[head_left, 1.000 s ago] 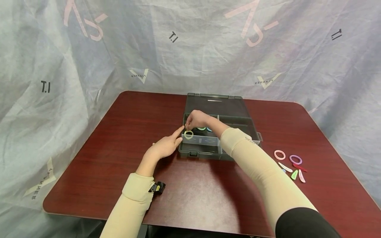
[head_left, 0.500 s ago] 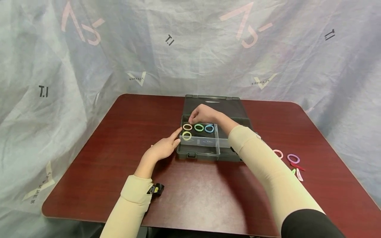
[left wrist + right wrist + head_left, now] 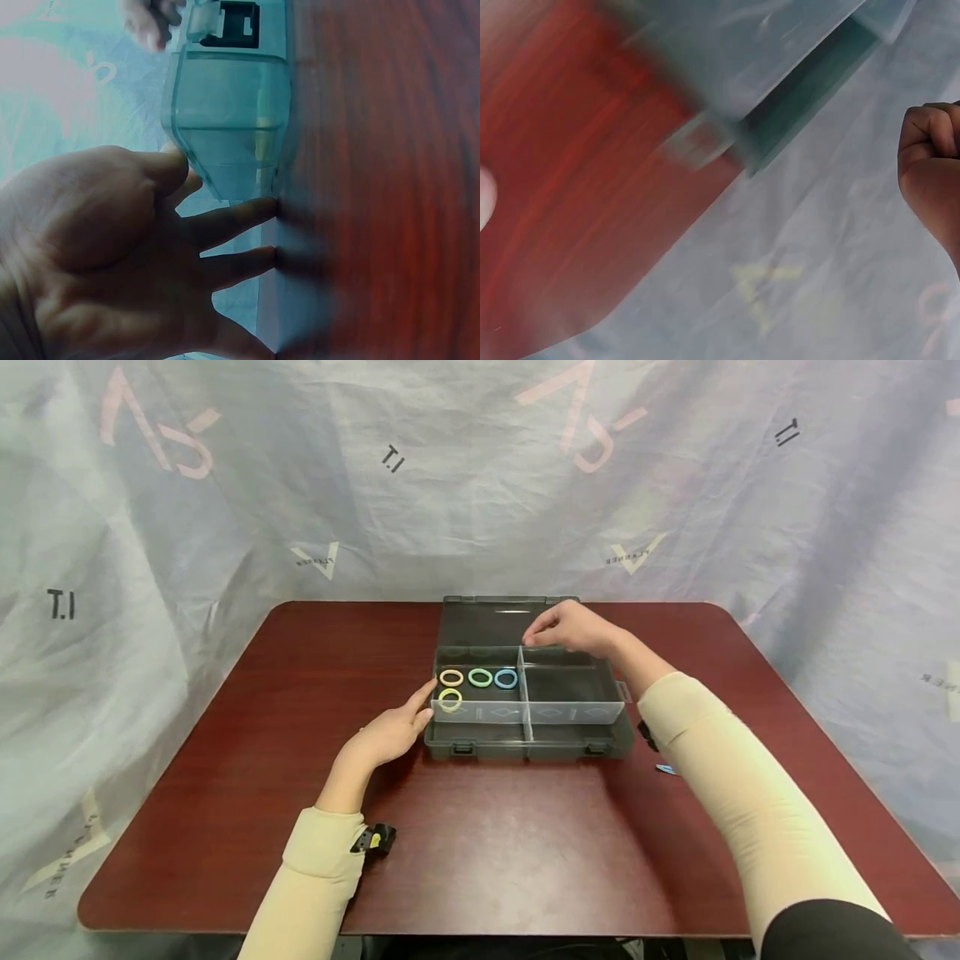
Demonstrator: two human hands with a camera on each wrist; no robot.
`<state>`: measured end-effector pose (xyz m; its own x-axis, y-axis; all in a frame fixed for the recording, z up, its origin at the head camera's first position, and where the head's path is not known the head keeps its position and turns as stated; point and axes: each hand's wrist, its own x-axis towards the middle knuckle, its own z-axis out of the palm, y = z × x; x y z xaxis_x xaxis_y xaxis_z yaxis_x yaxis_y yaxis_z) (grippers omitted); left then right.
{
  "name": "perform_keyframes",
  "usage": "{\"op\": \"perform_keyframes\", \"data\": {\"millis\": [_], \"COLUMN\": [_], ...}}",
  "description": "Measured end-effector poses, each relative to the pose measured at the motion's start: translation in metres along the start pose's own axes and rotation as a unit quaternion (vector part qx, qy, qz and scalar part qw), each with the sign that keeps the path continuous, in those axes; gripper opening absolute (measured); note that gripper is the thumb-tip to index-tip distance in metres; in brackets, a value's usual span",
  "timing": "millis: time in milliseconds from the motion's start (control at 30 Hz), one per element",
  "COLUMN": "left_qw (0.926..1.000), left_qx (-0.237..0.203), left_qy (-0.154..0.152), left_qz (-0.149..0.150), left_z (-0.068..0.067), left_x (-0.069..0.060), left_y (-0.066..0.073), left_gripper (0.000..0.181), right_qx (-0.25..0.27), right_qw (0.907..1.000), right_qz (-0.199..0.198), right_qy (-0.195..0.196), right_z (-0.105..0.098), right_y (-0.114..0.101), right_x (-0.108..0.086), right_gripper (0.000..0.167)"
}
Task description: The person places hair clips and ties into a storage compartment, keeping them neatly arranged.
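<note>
My left hand has its fingers spread, index fingertip and thumb against the left side of the dark clear box. In the left wrist view, this hand touches the end of the box. Inside the left compartment lie an orange ring, a green ring and a blue ring in a row, with a yellow ring in front. Above the back of the right compartment is my right hand, fingers loosely bent, with nothing visible in it.
The box lid lies back behind the box. An upright divider splits left from right, and a clear strip crosses the front part. A small blue clip lies right of the box, near the right sleeve.
My right hand has moved up and right, away from the left compartment, uncovering the orange ring there. My left hand has stayed at the box. The view has turned to the right.
</note>
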<state>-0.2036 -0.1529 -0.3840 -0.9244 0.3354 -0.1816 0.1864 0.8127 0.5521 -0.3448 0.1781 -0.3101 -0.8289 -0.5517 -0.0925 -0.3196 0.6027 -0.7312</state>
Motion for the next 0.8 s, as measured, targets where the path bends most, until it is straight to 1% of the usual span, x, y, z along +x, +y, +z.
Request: {"op": "perform_keyframes", "data": {"millis": [133, 267, 333, 500, 633, 800], "left_qw": [1.0000, 0.9999, 0.9999, 0.9998, 0.9998, 0.9998], "left_qx": [-0.007, -0.013, -0.014, -0.018, -0.018, -0.016], "left_qy": [-0.003, -0.003, -0.003, 0.000, 0.005, 0.006], "left_qz": [0.000, 0.000, -0.003, -0.010, -0.010, -0.010], "left_z": [-0.004, -0.007, -0.010, -0.015, -0.019, -0.021], "left_x": [-0.002, -0.005, -0.008, -0.015, -0.017, -0.018], "left_y": [-0.005, -0.013, -0.016, -0.024, -0.027, -0.027], "left_gripper": [0.060, 0.060, 0.061, 0.061, 0.060, 0.060], "right_qx": [-0.017, -0.024, -0.023, -0.015, -0.006, 0.005], "right_qw": [0.9985, 0.9962, 0.9955, 0.9951, 0.9952, 0.9941], "right_qz": [0.026, 0.042, 0.048, 0.066, 0.086, 0.108], "right_qy": [0.044, 0.073, 0.079, 0.071, 0.045, 0.013], "right_z": [-0.022, -0.036, -0.041, -0.044, -0.044, -0.039], "right_y": [0.020, 0.042, 0.052, 0.074, 0.090, 0.112], "right_x": [-0.025, -0.044, -0.053, -0.072, -0.085, -0.098], "right_gripper": [0.026, 0.028, 0.029, 0.031, 0.034, 0.035]}}
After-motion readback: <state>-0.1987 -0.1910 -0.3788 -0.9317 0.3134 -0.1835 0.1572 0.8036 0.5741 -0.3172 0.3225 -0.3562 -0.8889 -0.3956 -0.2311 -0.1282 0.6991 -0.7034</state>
